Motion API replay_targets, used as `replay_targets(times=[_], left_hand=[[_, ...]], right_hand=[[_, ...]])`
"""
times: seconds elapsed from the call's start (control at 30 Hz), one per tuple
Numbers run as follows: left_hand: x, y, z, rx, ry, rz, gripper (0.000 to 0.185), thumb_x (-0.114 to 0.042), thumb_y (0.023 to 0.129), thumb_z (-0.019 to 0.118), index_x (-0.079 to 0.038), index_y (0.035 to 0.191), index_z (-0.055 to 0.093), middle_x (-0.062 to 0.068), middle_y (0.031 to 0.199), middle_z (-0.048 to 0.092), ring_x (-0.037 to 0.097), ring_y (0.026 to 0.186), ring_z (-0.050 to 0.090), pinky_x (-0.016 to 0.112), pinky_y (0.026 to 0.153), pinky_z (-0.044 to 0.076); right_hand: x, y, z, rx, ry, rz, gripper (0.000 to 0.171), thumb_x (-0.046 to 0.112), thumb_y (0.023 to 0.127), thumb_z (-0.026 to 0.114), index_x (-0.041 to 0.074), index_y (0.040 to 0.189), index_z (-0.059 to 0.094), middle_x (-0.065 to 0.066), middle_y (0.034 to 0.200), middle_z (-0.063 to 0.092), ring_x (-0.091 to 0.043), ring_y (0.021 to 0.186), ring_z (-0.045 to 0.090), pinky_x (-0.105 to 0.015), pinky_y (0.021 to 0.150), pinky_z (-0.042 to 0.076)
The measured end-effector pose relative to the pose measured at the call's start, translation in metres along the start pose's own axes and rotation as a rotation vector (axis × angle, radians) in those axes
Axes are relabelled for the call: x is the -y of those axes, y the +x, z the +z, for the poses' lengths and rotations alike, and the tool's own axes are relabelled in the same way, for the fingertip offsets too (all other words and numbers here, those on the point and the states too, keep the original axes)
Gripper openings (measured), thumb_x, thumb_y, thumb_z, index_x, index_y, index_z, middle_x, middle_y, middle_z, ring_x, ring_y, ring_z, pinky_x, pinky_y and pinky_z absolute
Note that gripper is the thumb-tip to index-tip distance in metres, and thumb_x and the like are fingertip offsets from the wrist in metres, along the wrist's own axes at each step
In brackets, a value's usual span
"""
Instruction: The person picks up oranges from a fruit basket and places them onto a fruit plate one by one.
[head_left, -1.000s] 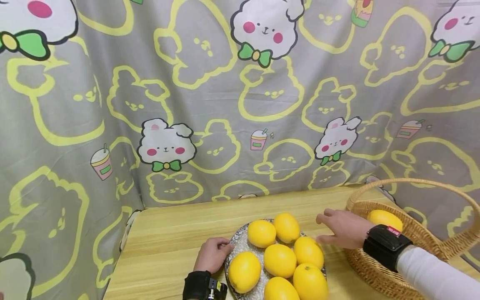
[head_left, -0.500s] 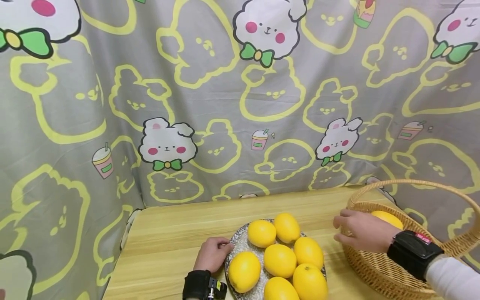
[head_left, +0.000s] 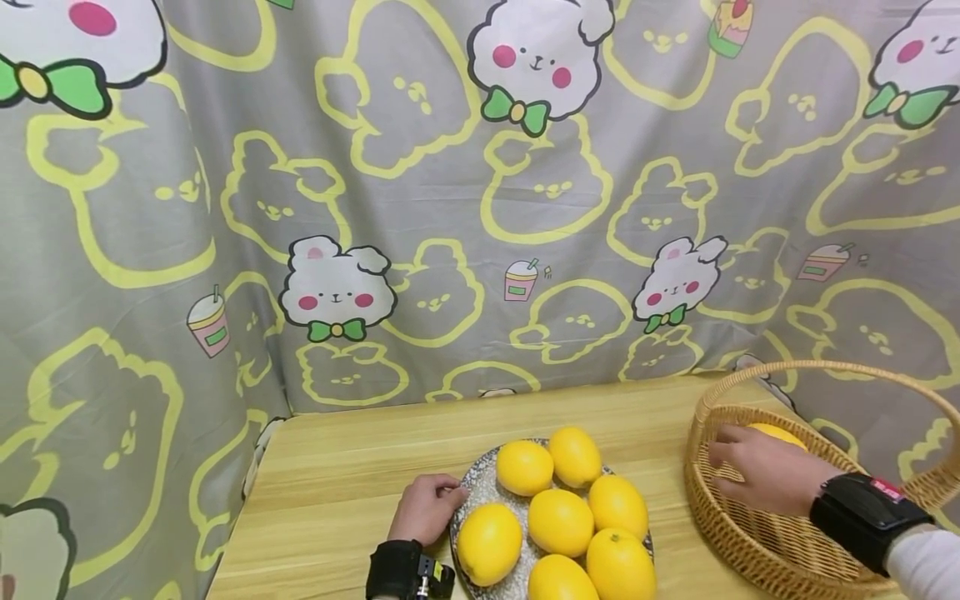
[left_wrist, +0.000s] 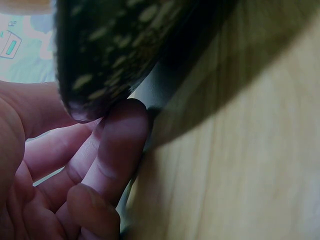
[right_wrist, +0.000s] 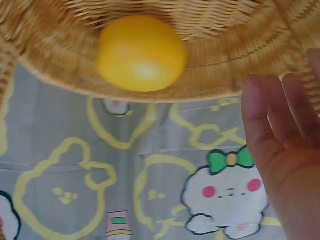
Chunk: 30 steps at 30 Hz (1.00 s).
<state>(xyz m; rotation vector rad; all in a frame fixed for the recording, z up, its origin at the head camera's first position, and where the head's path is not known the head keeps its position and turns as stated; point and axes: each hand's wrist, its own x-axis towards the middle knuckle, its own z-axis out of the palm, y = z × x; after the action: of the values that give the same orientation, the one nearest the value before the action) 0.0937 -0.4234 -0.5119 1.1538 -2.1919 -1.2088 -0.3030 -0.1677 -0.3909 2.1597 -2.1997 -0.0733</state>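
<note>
My left hand [head_left: 424, 510] holds the left rim of a speckled dark-edged plate [head_left: 477, 482]. In the left wrist view, the plate's rim [left_wrist: 107, 60] lies between the thumb and the curled fingers [left_wrist: 122, 132]. Several yellow lemons [head_left: 561, 522] sit on the plate. Over the wicker basket [head_left: 697, 500] at the right is my right hand [head_left: 772, 468], fingers extended and holding nothing. One lemon [right_wrist: 142, 53] lies in the basket, apart from this hand; in the head view the hand partly covers that lemon [head_left: 780, 434].
A tall arched handle [head_left: 832, 365] spans the basket. Plate and basket stand side by side on a wood-grain table [head_left: 360, 450], with a strip of tabletop between them. Behind the table hangs a grey curtain [head_left: 435, 208] printed with cartoon rabbits.
My right hand has moved right, from beside the plate's lemons to over the basket, near the lemon inside. The left hand stays at the plate's rim.
</note>
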Motion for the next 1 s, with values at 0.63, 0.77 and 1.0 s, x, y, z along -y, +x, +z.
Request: replay_targets(times=[0.63, 0.77, 1.0], left_hand=[[0.001, 0.001, 0.0, 0.001, -0.007, -0.002, 0.026, -0.028, 0.096, 0.072, -0.01, 0.112, 0.079, 0.002, 0.093, 0.076, 0.013, 0.077, 0.06, 0.031, 0.068, 0.047], [0.001, 0.0, 0.0, 0.007, -0.011, -0.011, 0.025, -0.027, 0.096, 0.071, -0.01, 0.113, 0.079, 0.002, 0.093, 0.076, 0.013, 0.077, 0.06, 0.031, 0.069, 0.047], [-0.001, 0.0, 0.001, 0.006, -0.013, -0.014, 0.026, -0.027, 0.096, 0.071, -0.009, 0.113, 0.079, 0.002, 0.092, 0.075, 0.014, 0.076, 0.059, 0.031, 0.068, 0.047]], right_hand=[[-0.046, -0.012, 0.024, 0.056, 0.007, 0.086, 0.024, 0.032, 0.089, 0.078, 0.014, 0.103, 0.069, 0.004, 0.087, 0.054, 0.002, 0.068, 0.044, -0.024, 0.059, 0.041], [-0.049, -0.011, 0.028, 0.052, 0.006, 0.102, 0.027, 0.033, 0.089, 0.078, 0.014, 0.106, 0.069, 0.003, 0.09, 0.056, 0.001, 0.07, 0.046, -0.024, 0.06, 0.042], [-0.056, -0.011, 0.034, 0.087, 0.031, 0.151, 0.033, 0.032, 0.092, 0.075, 0.012, 0.116, 0.065, -0.001, 0.095, 0.057, -0.001, 0.07, 0.046, -0.025, 0.059, 0.04]])
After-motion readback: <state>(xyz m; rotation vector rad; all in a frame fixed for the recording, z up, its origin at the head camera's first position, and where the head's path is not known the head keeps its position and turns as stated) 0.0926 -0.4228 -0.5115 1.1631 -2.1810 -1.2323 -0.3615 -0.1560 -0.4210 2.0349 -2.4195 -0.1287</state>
